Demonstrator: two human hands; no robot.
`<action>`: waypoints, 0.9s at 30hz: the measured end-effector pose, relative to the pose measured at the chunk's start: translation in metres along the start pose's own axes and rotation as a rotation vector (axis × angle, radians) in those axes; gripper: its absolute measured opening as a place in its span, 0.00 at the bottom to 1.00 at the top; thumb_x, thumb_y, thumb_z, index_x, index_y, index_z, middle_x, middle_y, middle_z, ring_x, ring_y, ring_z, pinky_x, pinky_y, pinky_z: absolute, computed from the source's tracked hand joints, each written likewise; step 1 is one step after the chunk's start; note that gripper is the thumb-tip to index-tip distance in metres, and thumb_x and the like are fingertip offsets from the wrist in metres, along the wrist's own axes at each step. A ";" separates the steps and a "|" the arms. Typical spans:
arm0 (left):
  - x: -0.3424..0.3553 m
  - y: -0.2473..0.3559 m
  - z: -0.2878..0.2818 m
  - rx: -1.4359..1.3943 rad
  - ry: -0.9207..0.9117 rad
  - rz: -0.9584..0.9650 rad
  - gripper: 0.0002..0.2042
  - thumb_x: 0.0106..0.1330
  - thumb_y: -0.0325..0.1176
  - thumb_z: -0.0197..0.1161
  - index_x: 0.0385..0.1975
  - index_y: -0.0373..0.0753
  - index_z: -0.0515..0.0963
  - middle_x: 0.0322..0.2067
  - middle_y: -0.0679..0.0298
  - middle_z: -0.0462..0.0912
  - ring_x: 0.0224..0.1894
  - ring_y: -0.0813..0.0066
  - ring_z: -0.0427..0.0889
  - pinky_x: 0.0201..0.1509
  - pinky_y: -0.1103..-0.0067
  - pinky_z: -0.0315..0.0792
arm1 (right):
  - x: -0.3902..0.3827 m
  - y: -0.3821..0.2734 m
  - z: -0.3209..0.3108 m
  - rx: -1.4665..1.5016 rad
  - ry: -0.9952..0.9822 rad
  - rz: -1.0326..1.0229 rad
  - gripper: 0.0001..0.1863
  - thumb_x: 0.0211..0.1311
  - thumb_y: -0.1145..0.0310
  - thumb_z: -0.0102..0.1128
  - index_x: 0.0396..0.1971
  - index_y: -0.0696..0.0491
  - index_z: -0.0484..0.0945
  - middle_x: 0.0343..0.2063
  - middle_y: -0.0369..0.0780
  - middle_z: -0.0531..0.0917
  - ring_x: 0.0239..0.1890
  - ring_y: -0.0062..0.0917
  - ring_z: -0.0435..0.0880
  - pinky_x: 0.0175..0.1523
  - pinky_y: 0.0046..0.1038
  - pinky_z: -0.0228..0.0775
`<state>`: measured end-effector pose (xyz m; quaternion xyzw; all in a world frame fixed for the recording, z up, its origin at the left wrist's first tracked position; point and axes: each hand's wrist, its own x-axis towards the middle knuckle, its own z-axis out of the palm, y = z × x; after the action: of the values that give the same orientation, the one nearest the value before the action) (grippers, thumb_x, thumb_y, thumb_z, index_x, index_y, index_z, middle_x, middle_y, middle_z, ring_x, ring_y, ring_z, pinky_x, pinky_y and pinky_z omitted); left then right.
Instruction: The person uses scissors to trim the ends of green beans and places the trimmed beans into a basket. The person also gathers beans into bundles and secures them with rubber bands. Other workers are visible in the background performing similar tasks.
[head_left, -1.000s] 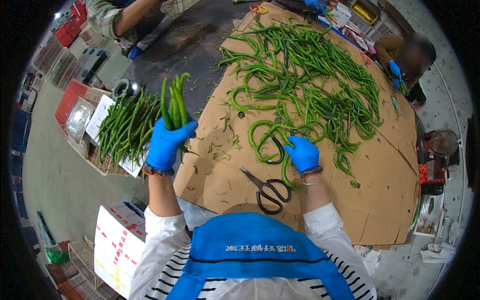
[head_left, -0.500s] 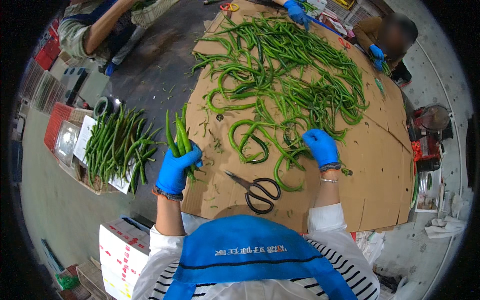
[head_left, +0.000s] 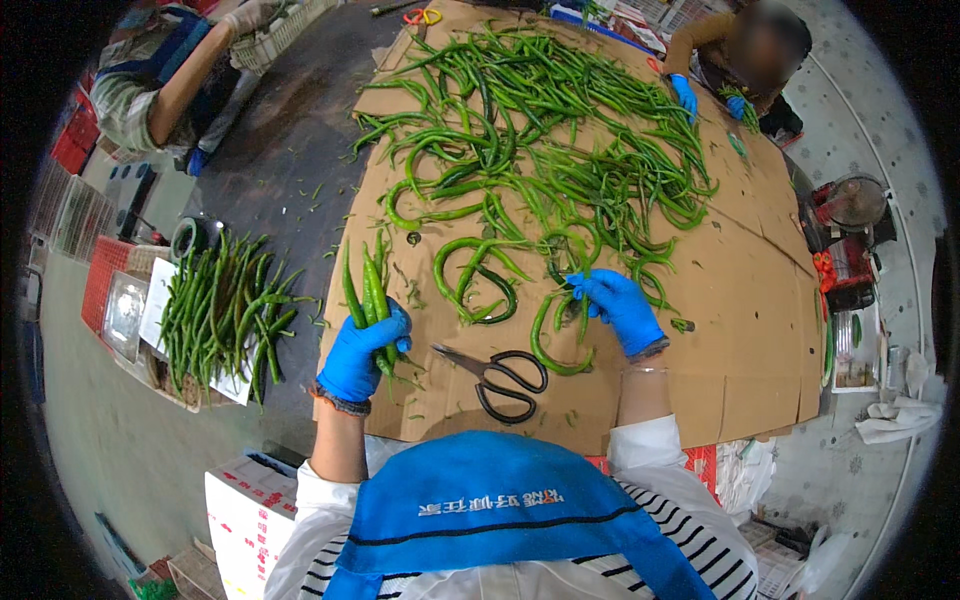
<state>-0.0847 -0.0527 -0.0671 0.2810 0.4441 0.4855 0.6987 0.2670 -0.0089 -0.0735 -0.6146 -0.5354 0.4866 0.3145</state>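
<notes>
Both my hands wear blue gloves. My left hand is closed around a small bunch of long green chili peppers, tips pointing up and away. At the near edge of the loose peppers, the fingers of my right hand are pinched together on a thin green chili pepper, partly hidden by the glove. Between my hands, black-handled scissors lie on the cardboard, blades toward my left hand. A large tangled pile of green chili peppers spreads across the cardboard beyond.
A heap of peppers lies at the table's left edge, beside a tape roll. A co-worker's gloved hand touches the pile at far right. Another person's sleeve shows at far left, near a pale crate. Orange-handled scissors lie at the back.
My right hand has moved left and closed its fingers on a pepper. My left hand keeps its bunch. The co-worker at right has reached a hand onto the pile; the gloved hand at the back is gone.
</notes>
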 end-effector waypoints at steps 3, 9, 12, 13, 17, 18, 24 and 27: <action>0.004 -0.010 0.003 -0.177 -0.125 -0.071 0.10 0.56 0.33 0.60 0.35 0.37 0.72 0.29 0.63 0.74 0.28 0.74 0.73 0.36 0.77 0.69 | -0.013 -0.029 -0.002 0.161 -0.091 0.025 0.15 0.64 0.59 0.49 0.38 0.53 0.80 0.30 0.33 0.82 0.21 0.11 0.71 0.26 0.15 0.61; 0.014 -0.019 0.022 -0.347 -0.238 -0.208 0.10 0.62 0.35 0.56 0.40 0.38 0.73 0.33 0.62 0.76 0.30 0.72 0.74 0.39 0.73 0.70 | -0.014 -0.058 0.016 0.204 -0.188 -0.095 0.16 0.65 0.64 0.46 0.45 0.56 0.77 0.36 0.35 0.81 0.28 0.13 0.74 0.31 0.15 0.64; 0.021 -0.018 0.031 -0.427 -0.261 -0.315 0.12 0.64 0.36 0.54 0.44 0.37 0.73 0.38 0.57 0.78 0.35 0.69 0.78 0.42 0.71 0.73 | -0.002 -0.060 0.030 -0.129 -0.175 -0.550 0.14 0.63 0.74 0.46 0.45 0.54 0.77 0.43 0.39 0.79 0.40 0.23 0.78 0.47 0.23 0.70; 0.022 -0.016 0.037 -0.417 -0.252 -0.341 0.13 0.64 0.36 0.54 0.45 0.36 0.73 0.39 0.56 0.78 0.37 0.67 0.78 0.43 0.71 0.74 | 0.000 -0.069 0.035 -0.202 -0.189 -0.664 0.14 0.62 0.75 0.47 0.45 0.53 0.77 0.43 0.40 0.79 0.42 0.27 0.78 0.48 0.25 0.70; 0.028 -0.019 0.044 -0.468 -0.416 -0.372 0.16 0.65 0.36 0.53 0.48 0.33 0.71 0.47 0.50 0.75 0.44 0.62 0.78 0.49 0.69 0.73 | 0.011 -0.098 0.061 -0.480 -0.248 -1.003 0.15 0.55 0.76 0.51 0.43 0.52 0.77 0.42 0.41 0.79 0.43 0.35 0.78 0.47 0.30 0.72; 0.029 -0.020 0.045 -0.458 -0.425 -0.365 0.17 0.66 0.36 0.52 0.50 0.33 0.70 0.48 0.50 0.75 0.46 0.61 0.77 0.51 0.68 0.72 | 0.015 -0.098 0.064 -0.564 -0.252 -1.056 0.15 0.55 0.76 0.51 0.43 0.52 0.78 0.42 0.42 0.79 0.42 0.34 0.79 0.46 0.29 0.72; 0.023 -0.026 0.045 -0.356 -0.344 -0.353 0.15 0.64 0.35 0.54 0.47 0.34 0.71 0.36 0.57 0.78 0.38 0.65 0.78 0.45 0.72 0.72 | 0.023 -0.072 0.086 -0.466 -0.236 -1.044 0.15 0.53 0.72 0.57 0.43 0.50 0.77 0.41 0.42 0.79 0.39 0.32 0.79 0.44 0.30 0.72; 0.023 -0.029 0.043 -0.337 -0.361 -0.313 0.14 0.61 0.32 0.56 0.44 0.33 0.72 0.30 0.58 0.77 0.33 0.67 0.77 0.41 0.73 0.72 | 0.020 -0.071 0.070 -0.176 -0.157 -0.611 0.17 0.55 0.71 0.58 0.46 0.50 0.75 0.42 0.42 0.77 0.38 0.30 0.79 0.43 0.31 0.72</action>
<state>-0.0303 -0.0406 -0.0801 0.1706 0.2637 0.3809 0.8696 0.1758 0.0175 -0.0368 -0.4110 -0.7577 0.3676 0.3492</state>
